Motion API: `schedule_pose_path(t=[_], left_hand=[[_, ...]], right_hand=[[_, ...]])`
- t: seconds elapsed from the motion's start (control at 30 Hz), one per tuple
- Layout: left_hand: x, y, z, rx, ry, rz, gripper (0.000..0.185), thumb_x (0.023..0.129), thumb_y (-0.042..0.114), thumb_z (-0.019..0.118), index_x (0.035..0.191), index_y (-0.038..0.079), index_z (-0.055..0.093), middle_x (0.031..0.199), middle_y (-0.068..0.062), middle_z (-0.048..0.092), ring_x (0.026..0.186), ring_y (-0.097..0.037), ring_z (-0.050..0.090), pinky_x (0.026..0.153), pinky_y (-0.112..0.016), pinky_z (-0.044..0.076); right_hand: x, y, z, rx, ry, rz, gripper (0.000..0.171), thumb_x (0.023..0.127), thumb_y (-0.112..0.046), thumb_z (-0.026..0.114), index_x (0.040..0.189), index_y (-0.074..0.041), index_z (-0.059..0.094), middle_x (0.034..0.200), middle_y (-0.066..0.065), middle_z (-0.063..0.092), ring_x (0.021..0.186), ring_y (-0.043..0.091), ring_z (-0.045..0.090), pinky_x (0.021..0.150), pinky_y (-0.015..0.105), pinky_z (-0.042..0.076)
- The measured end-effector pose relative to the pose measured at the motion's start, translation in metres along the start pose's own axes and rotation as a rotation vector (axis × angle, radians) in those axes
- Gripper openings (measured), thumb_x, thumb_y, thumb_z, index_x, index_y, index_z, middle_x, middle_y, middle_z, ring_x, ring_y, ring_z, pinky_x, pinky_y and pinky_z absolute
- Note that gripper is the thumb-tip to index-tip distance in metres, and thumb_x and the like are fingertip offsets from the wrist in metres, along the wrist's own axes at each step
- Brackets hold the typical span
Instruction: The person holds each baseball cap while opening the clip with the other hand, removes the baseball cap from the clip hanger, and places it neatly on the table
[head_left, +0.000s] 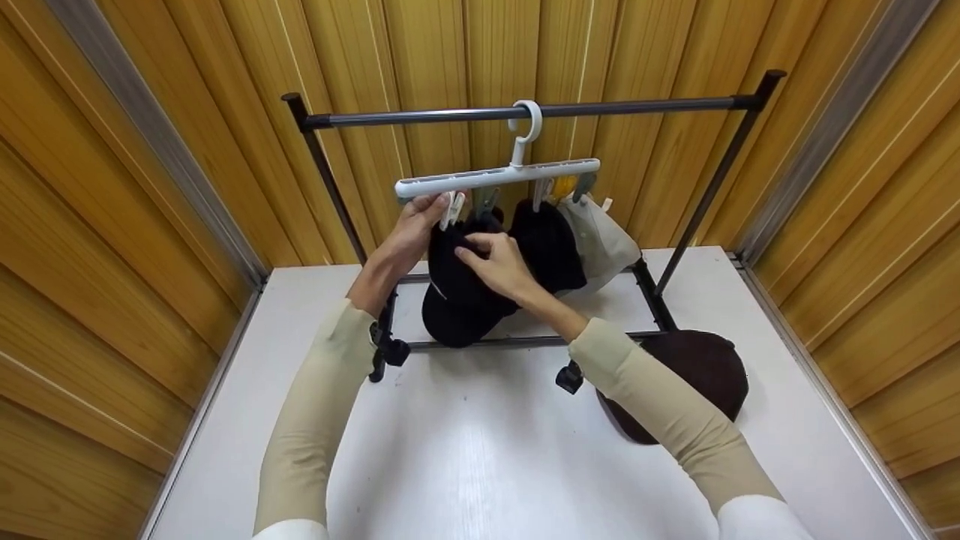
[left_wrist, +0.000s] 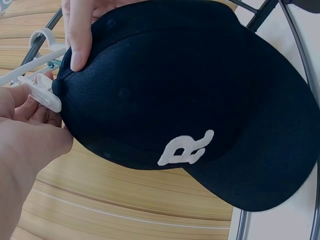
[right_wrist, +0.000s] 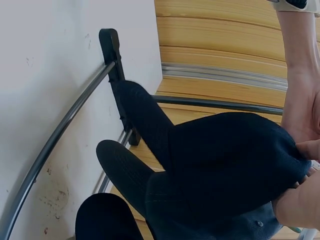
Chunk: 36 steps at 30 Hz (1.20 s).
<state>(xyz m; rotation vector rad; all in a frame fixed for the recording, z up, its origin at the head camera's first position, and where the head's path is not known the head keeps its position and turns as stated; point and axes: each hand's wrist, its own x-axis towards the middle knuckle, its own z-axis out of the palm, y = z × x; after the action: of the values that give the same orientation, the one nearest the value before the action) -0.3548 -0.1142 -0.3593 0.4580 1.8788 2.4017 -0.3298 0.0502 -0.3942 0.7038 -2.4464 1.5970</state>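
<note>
While left hand (head_left: 411,232) pinches the white plastic clip (head_left: 452,209) at the left end of the white plastic multi-clip hanger (head_left: 496,177), right hand (head_left: 499,264) holds the black baseball cap w/ white "R" on front (head_left: 457,296) up against that clip, fingers curled on the fabric at the cap's top edge. L wrist view: thumb + fingers squeeze the clip (left_wrist: 44,94) right at the cap (left_wrist: 190,105) rim, touching it; can't tell if the clip bites the cloth. Cap hangs crown-down, brim lowest, in front of the dark metal garment rack (head_left: 525,112). Hanger hooks over the rack's top bar. 2 more caps hang from clips to the right: 1 black knit-looking cap (head_left: 551,244), 1 beige cap (head_left: 600,240). Dark brown cap (head_left: 705,367) lies on the white floor (head_left: 480,450) by the right forearm, near rack's wheeled foot. Wood-panel walls (head_left: 112,225) all round.
</note>
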Motion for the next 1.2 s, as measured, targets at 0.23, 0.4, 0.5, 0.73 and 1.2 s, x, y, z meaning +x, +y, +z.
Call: schedule_pose_path(t=[0.23,0.4,0.5,0.73,1.2], left_hand=[[0.002,-0.002,0.003,0.072,0.063,0.012,0.039,0.103,0.016,0.046,0.133,-0.008,0.052,0.113,0.001,0.065,0.111,-0.01,0.052,0.102,-0.026,0.035],[0.0,-0.001,0.001,0.125,0.076,0.015,0.038,0.102,0.019,0.047,0.131,-0.006,0.055,0.125,-0.009,0.061,0.117,-0.011,0.049,0.112,-0.032,0.027],[-0.002,-0.001,-0.001,0.142,0.057,-0.011,0.041,0.103,0.026,0.045,0.13,-0.002,0.056,0.125,-0.004,0.061,0.12,-0.013,0.048,0.112,-0.033,0.026],[-0.009,-0.002,-0.001,0.185,0.055,-0.043,0.047,0.102,0.042,0.04,0.126,0.008,0.063,0.118,0.003,0.066,0.119,-0.016,0.052,0.106,-0.033,0.031],[-0.007,-0.003,0.017,0.224,0.219,0.01,0.044,0.106,0.032,0.034,0.134,0.005,0.053,0.131,-0.015,0.061,0.115,-0.015,0.054,0.105,-0.034,0.038]], right_hand=[[-0.003,0.002,0.003,0.003,-0.023,0.011,0.024,0.092,-0.016,0.065,0.109,0.0,0.072,0.11,0.014,0.072,0.105,0.024,0.068,0.093,0.037,0.052],[-0.008,0.006,0.008,-0.018,-0.074,0.024,0.024,0.092,-0.019,0.066,0.109,-0.002,0.072,0.11,0.012,0.073,0.104,0.022,0.068,0.093,0.036,0.053],[-0.011,0.008,0.009,-0.03,-0.114,0.028,0.02,0.092,-0.018,0.066,0.104,-0.004,0.074,0.104,0.009,0.075,0.095,0.018,0.069,0.086,0.033,0.054],[-0.021,0.008,0.013,-0.04,-0.189,-0.005,0.016,0.091,-0.015,0.065,0.096,-0.003,0.075,0.093,0.009,0.075,0.073,0.005,0.061,0.068,0.02,0.049],[-0.068,0.009,0.004,0.034,-0.154,0.079,0.025,0.09,-0.012,0.067,0.108,0.004,0.07,0.106,0.018,0.073,0.098,0.022,0.07,0.085,0.032,0.056]])
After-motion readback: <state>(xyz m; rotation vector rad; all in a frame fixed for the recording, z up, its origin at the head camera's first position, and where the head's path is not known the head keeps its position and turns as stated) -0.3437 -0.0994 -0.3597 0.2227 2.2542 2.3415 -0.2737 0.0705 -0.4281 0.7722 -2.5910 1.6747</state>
